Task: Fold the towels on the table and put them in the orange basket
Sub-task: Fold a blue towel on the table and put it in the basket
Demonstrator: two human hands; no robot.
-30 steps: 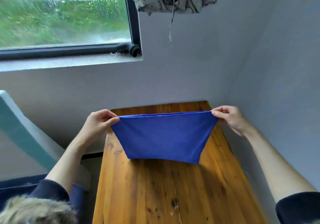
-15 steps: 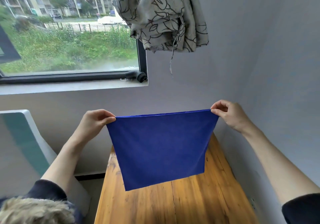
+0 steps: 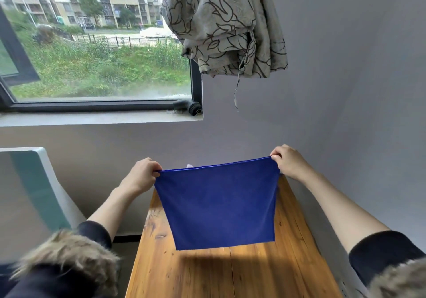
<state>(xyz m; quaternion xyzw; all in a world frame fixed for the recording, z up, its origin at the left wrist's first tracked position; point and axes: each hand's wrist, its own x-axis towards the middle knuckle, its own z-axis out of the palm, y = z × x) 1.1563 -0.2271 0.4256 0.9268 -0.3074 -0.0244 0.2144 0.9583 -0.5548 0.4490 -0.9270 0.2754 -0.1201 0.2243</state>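
A blue towel hangs stretched in the air above the far half of the wooden table. My left hand pinches its top left corner. My right hand pinches its top right corner, a little higher. The towel's lower edge hangs free just above the table top and casts a shadow on the wood. A small white bit shows behind the towel's top edge. The orange basket is not in view.
The table stands against a grey wall on its right and far side. A white and teal chair back is at the left. A knotted patterned curtain hangs above, beside the window.
Both hands lifted the towel off the table and now hold it hanging in the air. The view has tilted up, showing more of the window and curtain.
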